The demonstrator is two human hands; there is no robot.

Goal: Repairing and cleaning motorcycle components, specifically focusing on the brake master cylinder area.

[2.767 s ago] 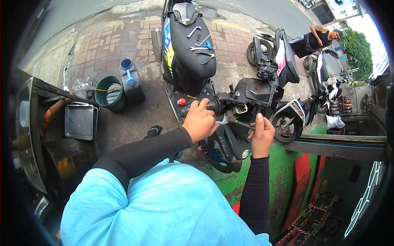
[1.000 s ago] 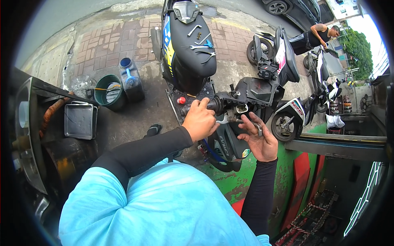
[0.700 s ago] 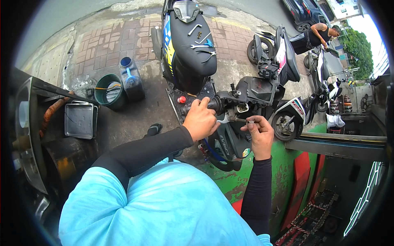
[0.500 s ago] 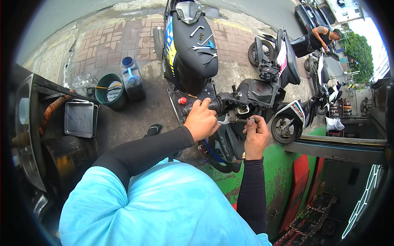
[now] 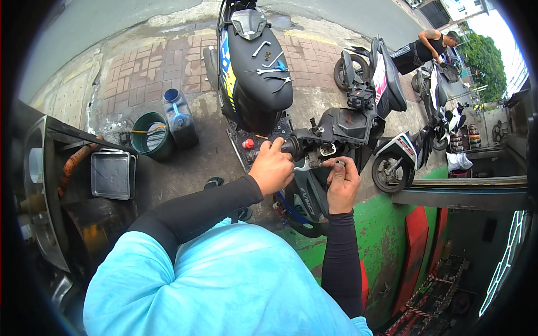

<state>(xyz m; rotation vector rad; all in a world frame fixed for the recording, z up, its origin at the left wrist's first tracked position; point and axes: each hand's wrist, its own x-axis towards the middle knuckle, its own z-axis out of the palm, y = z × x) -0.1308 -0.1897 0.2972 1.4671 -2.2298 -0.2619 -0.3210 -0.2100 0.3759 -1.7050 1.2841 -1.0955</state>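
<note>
Hands at one scooter handlebar

Fingers of our left hand (image 5: 271,166) wrap the black handlebar grip (image 5: 290,147); our right hand (image 5: 342,182) pinches one small metal part (image 5: 338,163) just beside it. Behind, the scooter seat (image 5: 255,61) carries several tools; one green bucket (image 5: 150,134) stands left.

Scooter (image 5: 258,84) stands ahead, tools (image 5: 272,61) lying on its seat. Bucket (image 5: 148,143) and jug (image 5: 179,117) sit to its left, tray (image 5: 112,175) nearer left. Left hand (image 5: 272,168) on handlebar grip (image 5: 288,147); right hand (image 5: 342,182) just right of it.
</note>
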